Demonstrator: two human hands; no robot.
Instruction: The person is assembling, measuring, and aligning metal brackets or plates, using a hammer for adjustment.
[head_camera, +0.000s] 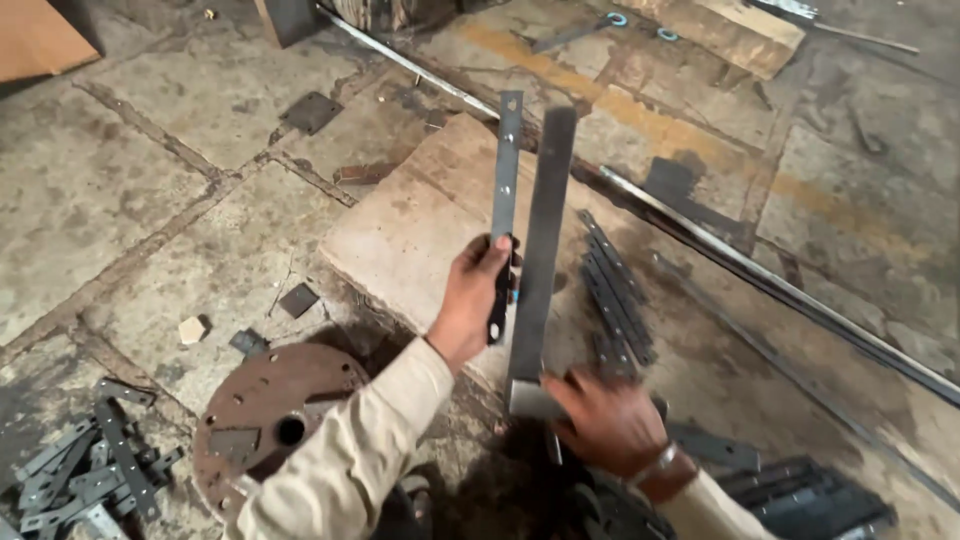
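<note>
Slab bore a row of strips, apparently already placed. Angle bar stood upright on it, right hand wrapped shut round its base. Left hand pinched 1 punched strip beside the bar, not yet laid. Heap remained by the disc.

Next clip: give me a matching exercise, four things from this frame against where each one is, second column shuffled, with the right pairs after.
Things
1. narrow drilled metal strip
2. wide flat steel bar
3. rusty round plate
4. heap of short drilled strips

Places
A. flat on the floor, under the left sleeve
B. gripped upright in the left hand
C. bottom left corner of the floor
D. standing on the wooden board, its lower end held by the right hand

Pairs: 1-B, 2-D, 3-A, 4-C
</note>
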